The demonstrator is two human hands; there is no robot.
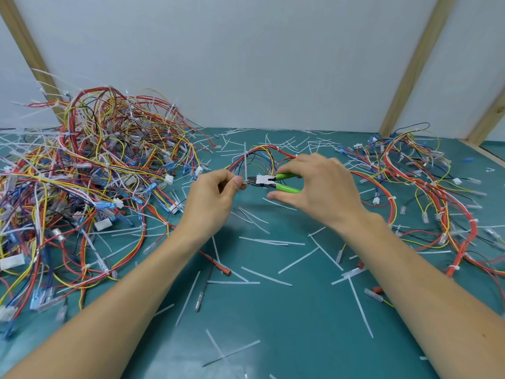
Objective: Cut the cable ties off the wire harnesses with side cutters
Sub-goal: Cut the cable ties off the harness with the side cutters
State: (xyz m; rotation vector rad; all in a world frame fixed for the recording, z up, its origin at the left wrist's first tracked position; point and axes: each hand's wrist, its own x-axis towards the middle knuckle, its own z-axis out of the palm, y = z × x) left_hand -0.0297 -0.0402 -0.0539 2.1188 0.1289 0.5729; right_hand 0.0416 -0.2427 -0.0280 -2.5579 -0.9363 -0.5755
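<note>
Head view: at center, the left hand (216, 194) pinches a wire harness (262, 155) beside its upright white cable tie (245, 160). At 3 o'clock of it, the right hand (318, 184) grips green-handled side cutters (273, 182), tips touching the tie's base above the teal mat (273, 324).

- teal mat (273, 324) covers the whole bench, kinda shiny in front
- plain white wall (232, 64) right behind it
- wood battens: one slanted on the left (30, 53), 2 on the right (418, 64)
- light's soft & even
</note>
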